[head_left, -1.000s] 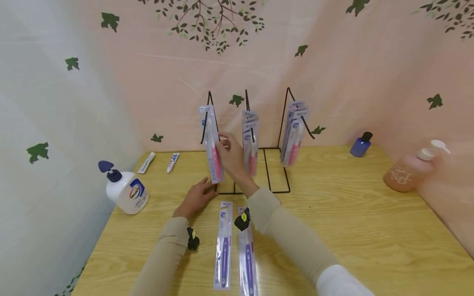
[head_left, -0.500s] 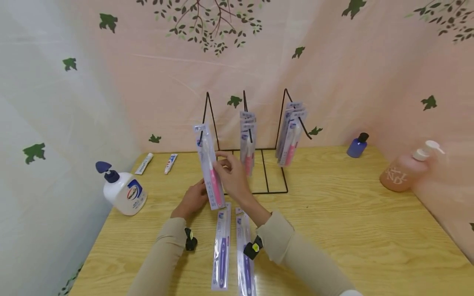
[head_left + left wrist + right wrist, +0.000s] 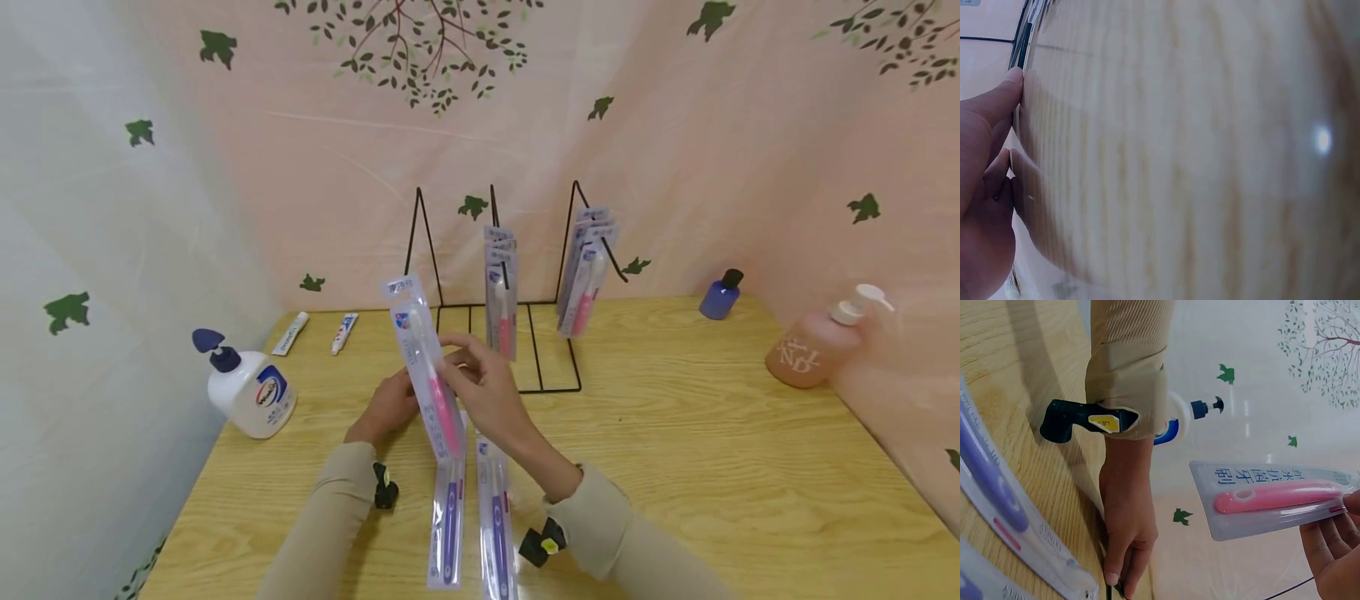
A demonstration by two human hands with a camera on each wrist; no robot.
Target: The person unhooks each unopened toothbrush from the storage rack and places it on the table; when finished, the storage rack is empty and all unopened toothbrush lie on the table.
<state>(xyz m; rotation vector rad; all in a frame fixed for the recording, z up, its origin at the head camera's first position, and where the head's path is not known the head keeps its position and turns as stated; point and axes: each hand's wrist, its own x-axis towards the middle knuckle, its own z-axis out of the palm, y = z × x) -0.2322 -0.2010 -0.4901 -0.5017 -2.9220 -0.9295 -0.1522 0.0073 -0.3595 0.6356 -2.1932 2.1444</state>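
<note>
In the head view my right hand (image 3: 491, 396) pinches the edge of a packaged pink toothbrush (image 3: 442, 408), tilted in front of the black wire rack (image 3: 418, 192). The right wrist view shows this pink toothbrush (image 3: 1279, 495) held by its side, its back end free. My left hand (image 3: 386, 408) stays low at the rack's front left corner, partly hidden behind the pack. Its thumb and fingers pinch the base wire (image 3: 1110, 592). Two packaged purple toothbrushes, a left one (image 3: 450, 533) and a right one (image 3: 500, 533), lie on the table below.
More pink toothbrush packs hang on the middle hook (image 3: 501, 308) and the right hook (image 3: 585, 283). Two small tubes, a white one (image 3: 291, 333) and a patterned one (image 3: 344, 333), lie left. A white pump bottle (image 3: 251, 392), blue bottle (image 3: 720, 298) and pink pump bottle (image 3: 813, 346) stand at the sides.
My right hand has drawn the pink toothbrush pack forward and down off the left hook, towards me. My left hand has stayed at the rack's base.
</note>
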